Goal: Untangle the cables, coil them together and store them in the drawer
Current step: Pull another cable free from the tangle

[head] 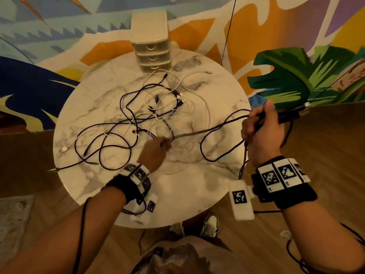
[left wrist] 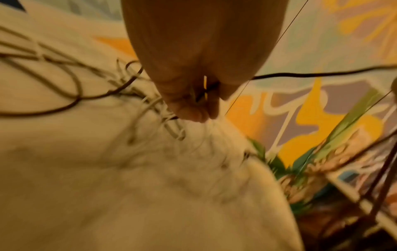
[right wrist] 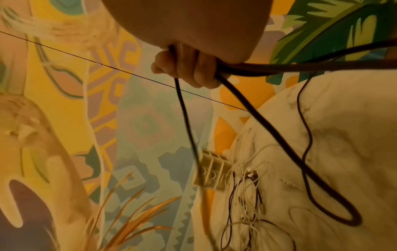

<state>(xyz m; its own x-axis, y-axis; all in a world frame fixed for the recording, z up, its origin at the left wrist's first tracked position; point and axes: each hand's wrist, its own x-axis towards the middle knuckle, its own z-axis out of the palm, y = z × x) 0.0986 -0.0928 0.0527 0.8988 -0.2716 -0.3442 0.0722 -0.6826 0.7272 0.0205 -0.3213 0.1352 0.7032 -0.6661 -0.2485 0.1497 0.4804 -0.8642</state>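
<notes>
Your right hand (head: 260, 133) is fisted around a dark cable (head: 215, 127), holding it up past the table's (head: 98, 184) right edge. That cable runs taut to your left hand (head: 155, 151), whose fingers pinch it low over the marble. Beyond your left hand, black and white cables (head: 156, 107) lie tangled; farther still stands the small drawer unit (head: 151, 54), its drawers closed.

A lounge-like interior: a round marble bench (head: 83, 107) stands on a wood floor (head: 325, 139) before a bright mural wall (head: 256, 26) with a painted green leaf (head: 292, 76) at upper right.
</notes>
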